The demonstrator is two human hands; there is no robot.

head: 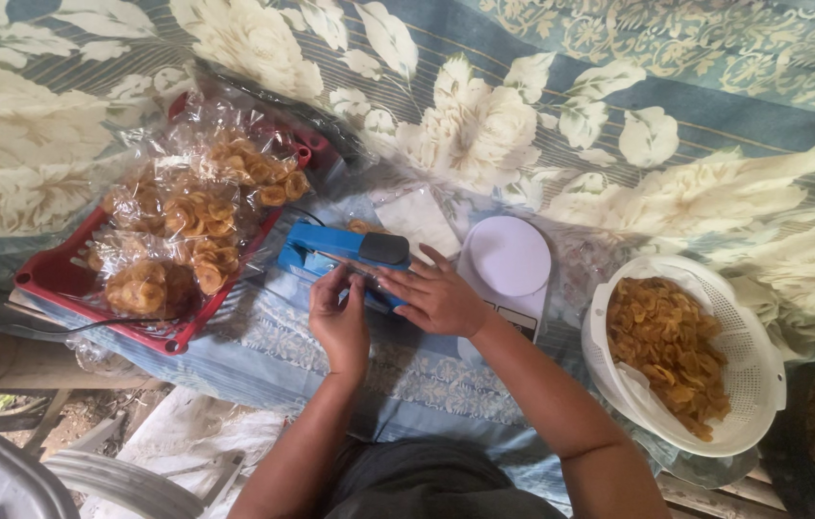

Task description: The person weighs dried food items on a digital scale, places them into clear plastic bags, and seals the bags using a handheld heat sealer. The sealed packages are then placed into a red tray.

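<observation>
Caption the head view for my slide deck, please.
Both hands, left hand and right hand, press a blue sealer beside bagged chips.

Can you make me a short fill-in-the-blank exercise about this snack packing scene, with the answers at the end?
1. Both hands, the left hand and the right hand, rest on a heat sealer coloured ____.
2. The sealed bags of chips lie in a tray coloured ____.
3. The loose chips sit in a white ____ at the right.
4. The round-topped kitchen scale stands between the sealer and the ____.

Answers: blue; red; colander; colander
</observation>
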